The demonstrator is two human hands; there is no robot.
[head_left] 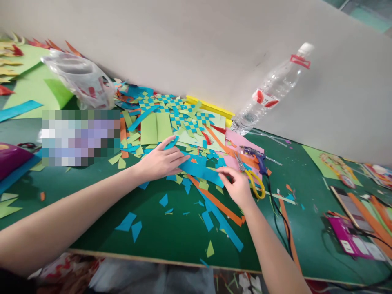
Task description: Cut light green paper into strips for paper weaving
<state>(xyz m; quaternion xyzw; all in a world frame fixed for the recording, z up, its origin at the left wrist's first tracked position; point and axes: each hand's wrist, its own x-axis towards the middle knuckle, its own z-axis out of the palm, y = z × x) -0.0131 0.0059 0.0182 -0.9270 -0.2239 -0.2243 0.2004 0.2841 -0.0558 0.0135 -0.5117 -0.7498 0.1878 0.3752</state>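
A wide blue paper strip (pixel 200 168) lies slantwise among paper scraps in the middle of the green table. Across its left end rests my left hand (pixel 163 162), palm down with the fingers stretched out. My right hand (pixel 236 184) pinches the strip's right end between thumb and fingertips. Just right of that hand are yellow-handled scissors (pixel 256 185), blades pointing away. Beyond the strip sit a green folded card (pixel 156 128) and several blue-and-green woven paper pieces (pixel 180 118). An orange strip (pixel 220 203) and a longer blue strip (pixel 225 226) lie nearer to me.
A blue glue gun (pixel 260 160) with a black cord lies on pink paper (pixel 245 143). A plastic bottle (pixel 272 92) leans against the wall. At left stand a bag-wrapped cup (pixel 87 83) and a purple object (pixel 12 159). A magenta box (pixel 349 239) is at right.
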